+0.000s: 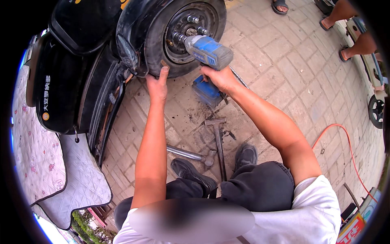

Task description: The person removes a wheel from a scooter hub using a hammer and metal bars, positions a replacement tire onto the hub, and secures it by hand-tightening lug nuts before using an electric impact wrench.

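Note:
My right hand (219,78) is wrapped round the handle of a blue and grey cordless impact wrench (209,51). Its socket (179,38) meets the hub area of a wheel (172,18), at a lug position on the left side. Below that hand hangs the tool's blue battery (207,90). My left hand (157,86) grips the lower edge of the black tyre (154,51), thumb up against the sidewall and the other fingers mostly hidden beneath. Other shiny lug nuts or studs (193,19) stick out from the hub.
A black vehicle body (61,81) with a quilted cover (36,142) fills the left. Two hammers, one upright-lying (219,146) and one sideways (185,153), lie on the brick paving between my feet. An orange hose (349,138) curves at right. Other people's sandalled feet (280,6) stand beyond.

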Tool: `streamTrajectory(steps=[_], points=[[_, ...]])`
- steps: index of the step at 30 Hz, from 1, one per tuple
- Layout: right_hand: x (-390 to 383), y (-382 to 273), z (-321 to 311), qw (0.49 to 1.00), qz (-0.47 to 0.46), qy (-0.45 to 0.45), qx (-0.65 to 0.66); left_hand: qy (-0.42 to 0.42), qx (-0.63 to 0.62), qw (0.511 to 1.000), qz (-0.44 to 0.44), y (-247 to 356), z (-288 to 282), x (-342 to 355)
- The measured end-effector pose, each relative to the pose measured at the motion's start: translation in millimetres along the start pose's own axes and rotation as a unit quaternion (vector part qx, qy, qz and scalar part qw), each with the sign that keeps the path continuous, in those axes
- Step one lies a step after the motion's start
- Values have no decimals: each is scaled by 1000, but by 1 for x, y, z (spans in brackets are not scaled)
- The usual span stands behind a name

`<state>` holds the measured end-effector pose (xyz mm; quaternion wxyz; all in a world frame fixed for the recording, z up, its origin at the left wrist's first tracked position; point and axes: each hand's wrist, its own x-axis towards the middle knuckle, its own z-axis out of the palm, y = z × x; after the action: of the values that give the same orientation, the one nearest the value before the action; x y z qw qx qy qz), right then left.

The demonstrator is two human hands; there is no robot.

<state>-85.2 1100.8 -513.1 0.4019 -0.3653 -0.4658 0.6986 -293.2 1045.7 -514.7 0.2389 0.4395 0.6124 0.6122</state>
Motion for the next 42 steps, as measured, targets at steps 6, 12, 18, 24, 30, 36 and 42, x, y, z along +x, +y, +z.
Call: streamTrajectory(steps=[6, 12, 18, 24, 30, 36, 42], points=[[-13, 3, -31, 986, -56, 28, -157, -38, 40, 998, -18, -10, -7, 1], [-29, -21, -35, 994, -56, 45, -86, -100, 5, 984, -151, -42, 5, -14], [-11, -29, -27, 999, -39, 32, -7, 30, -20, 999, 20, 3, 10, -10], [0, -30, -3, 997, -24, 9, 73, 3, -45, 998, 35, 15, 0, 0], [-3, -46, 13, 980, 79, -13, 181, -5, -12, 1000, -4, -10, -14, 2], [3, -29, 6, 999, -15, 21, 40, 1, -50, 998, -47, -16, -8, -5], [6, -28, 3, 999, -15, 28, 24, 4, -76, 995, -61, -16, -3, -6]])
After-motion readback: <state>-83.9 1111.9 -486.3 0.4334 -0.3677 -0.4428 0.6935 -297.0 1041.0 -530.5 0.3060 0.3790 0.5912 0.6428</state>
